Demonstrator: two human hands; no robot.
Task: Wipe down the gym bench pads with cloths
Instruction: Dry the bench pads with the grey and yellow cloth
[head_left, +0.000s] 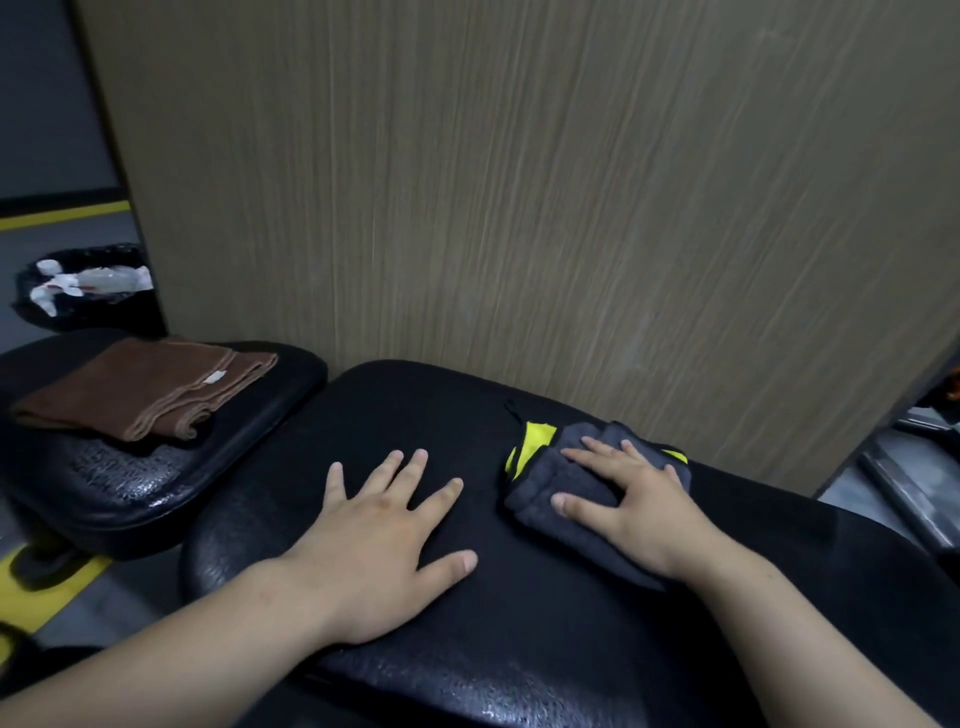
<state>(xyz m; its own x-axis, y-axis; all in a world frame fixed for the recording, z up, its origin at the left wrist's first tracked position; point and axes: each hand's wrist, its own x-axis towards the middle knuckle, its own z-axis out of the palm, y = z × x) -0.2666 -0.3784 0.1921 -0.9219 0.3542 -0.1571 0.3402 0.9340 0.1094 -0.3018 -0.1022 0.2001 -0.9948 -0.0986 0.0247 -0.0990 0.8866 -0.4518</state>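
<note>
Left forearm (156, 670) and right forearm (810, 639) filled the bottom corners, both bare. Grey cloth (540, 480), folded, with a yellow side showing at its far-left corner, lay on the large pad (519, 639) of the desk, right of centre and near the pad's far edge. Right grip (628, 499) lay flat on top of it, palm down, fingers straight and spread, thumb on the cloth's near-left part; it was pressing, not clutching. Cloth stuck out past the fingertips on the far side and to the left of the thumb. Left grip (384, 540) was flat on the bare pad just left of the cloth, apart from it, fingers splayed, holding nothing. Pad surface was black, textured, glossy near the front edge. Small pad (130, 493), also black, sat to the left with a gap between the two. Brown cloth (145, 389), folded, white tag up, lay on the small pad's far part, well apart from both grips. Wood-grain panel (519, 182) stood right behind the large pad. Black bin (104, 318) with white and clear litter sat far left, beyond the small pad. Yellow floor stripe (67, 577) showed by the small pad's near-left corner. Metal frame (909, 483) showed at the right edge, blurred.
</note>
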